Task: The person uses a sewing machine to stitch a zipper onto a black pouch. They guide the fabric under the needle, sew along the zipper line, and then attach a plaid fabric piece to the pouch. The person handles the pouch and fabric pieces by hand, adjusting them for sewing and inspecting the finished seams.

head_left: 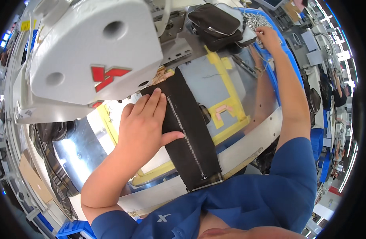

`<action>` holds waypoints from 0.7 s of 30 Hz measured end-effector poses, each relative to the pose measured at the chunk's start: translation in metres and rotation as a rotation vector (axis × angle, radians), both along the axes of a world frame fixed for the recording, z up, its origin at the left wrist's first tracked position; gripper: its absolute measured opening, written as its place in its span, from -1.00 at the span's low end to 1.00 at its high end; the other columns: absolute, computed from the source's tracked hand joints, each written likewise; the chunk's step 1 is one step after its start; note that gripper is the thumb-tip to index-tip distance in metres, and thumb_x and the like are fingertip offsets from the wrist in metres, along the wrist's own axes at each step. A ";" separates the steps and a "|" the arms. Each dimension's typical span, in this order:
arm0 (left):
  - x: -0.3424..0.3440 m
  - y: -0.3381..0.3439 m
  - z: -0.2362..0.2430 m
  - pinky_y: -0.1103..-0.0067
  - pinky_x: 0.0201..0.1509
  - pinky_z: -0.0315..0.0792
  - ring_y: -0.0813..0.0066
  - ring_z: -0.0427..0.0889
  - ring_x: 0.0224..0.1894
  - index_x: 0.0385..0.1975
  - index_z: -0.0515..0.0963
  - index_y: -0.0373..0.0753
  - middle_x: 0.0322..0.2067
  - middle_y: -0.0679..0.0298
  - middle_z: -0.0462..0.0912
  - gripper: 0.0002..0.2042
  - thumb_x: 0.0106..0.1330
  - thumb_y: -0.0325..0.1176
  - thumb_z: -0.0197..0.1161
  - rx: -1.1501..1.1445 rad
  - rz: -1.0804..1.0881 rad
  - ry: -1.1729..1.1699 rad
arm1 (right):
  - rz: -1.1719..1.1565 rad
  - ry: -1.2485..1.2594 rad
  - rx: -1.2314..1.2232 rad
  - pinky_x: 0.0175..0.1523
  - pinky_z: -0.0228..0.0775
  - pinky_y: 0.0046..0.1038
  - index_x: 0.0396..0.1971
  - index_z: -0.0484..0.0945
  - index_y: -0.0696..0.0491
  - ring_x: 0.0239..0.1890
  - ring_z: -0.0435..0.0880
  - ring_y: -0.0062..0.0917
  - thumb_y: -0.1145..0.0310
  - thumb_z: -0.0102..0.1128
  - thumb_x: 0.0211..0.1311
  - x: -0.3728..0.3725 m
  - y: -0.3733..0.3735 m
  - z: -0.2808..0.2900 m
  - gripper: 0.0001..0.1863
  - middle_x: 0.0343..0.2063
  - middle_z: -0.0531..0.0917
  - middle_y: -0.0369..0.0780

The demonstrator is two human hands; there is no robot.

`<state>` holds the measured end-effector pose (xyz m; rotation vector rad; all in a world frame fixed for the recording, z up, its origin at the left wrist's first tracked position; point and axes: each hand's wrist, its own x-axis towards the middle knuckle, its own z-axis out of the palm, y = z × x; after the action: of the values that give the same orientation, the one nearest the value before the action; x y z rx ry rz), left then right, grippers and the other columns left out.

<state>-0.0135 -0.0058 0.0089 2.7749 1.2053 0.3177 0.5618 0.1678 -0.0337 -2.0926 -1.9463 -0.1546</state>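
My left hand (143, 121) lies on a black fabric panel (199, 139), fingers stretched out towards its far end and thumb across the zipper. A metal zipper (181, 125) runs along the panel, with its slider (203, 175) at the near end. The panel's far end is beside the brass-coloured presser foot (162, 75) of a white sewing machine (79, 51). At the far right, my right hand (268, 38) reaches to a heap of small silvery metal pieces (252, 19) in a blue bin (287, 49). Its fingertips are pinched together; what is between them is too small to make out.
Black zippered pouches (215, 22) are stacked left of the bin. A slim metal tool (244, 65) lies nearby. Yellow tape (230, 87) lines the table, with a small pinkish piece (223, 110) on it. Dark fabric (51, 159) hangs at the left edge.
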 end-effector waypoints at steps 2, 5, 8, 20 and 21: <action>0.001 0.000 -0.004 0.26 0.30 0.41 0.07 0.59 0.28 0.26 0.58 -0.42 0.34 0.01 0.60 -0.07 0.08 0.31 0.48 -0.016 0.014 -0.039 | 0.012 -0.128 0.044 0.18 0.59 -0.16 -0.01 0.76 0.07 0.01 0.79 -0.07 0.23 0.38 0.40 0.006 0.001 0.002 -0.71 -0.09 0.82 -0.03; 0.002 0.000 -0.010 0.24 0.31 0.43 0.01 0.61 0.24 0.20 0.61 -0.40 0.25 0.01 0.64 -0.16 0.11 0.24 0.52 0.012 0.015 -0.107 | -0.117 -0.092 0.267 0.14 0.60 -0.17 0.03 0.73 0.06 -0.05 0.80 -0.05 0.23 0.32 0.47 -0.023 -0.005 0.029 -0.71 -0.09 0.81 -0.01; 0.004 -0.002 -0.012 0.24 0.27 0.46 0.01 0.65 0.19 0.13 0.65 -0.37 0.16 0.02 0.68 -0.29 0.16 0.13 0.55 0.005 -0.018 -0.159 | 0.023 0.279 0.407 0.01 0.62 -0.38 0.07 0.72 0.06 -0.18 0.83 -0.38 0.34 0.29 0.49 -0.099 -0.036 0.074 -0.75 -0.22 0.83 -0.14; 0.003 -0.005 -0.018 0.18 0.34 0.49 -0.06 0.64 0.27 0.20 0.63 -0.32 0.21 -0.05 0.67 -0.37 0.29 0.05 0.51 -0.001 -0.006 -0.226 | 1.024 0.385 -0.200 -0.08 0.58 -0.20 0.06 0.69 0.09 -0.23 0.71 -0.13 0.50 0.26 0.31 -0.329 -0.103 0.061 -0.68 -0.29 0.69 -0.13; 0.003 -0.005 -0.018 0.18 0.34 0.49 -0.07 0.64 0.27 0.20 0.63 -0.32 0.21 -0.05 0.66 -0.37 0.29 0.05 0.51 -0.001 -0.004 -0.229 | 1.004 0.402 -0.267 -0.06 0.58 -0.19 0.05 0.68 0.09 -0.21 0.71 -0.13 0.50 0.26 0.32 -0.331 -0.103 0.063 -0.69 -0.27 0.70 -0.13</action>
<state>-0.0110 -0.0107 -0.0092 2.6496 1.1435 0.6148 0.2313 0.0644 0.0293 -0.9084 -2.5336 0.6904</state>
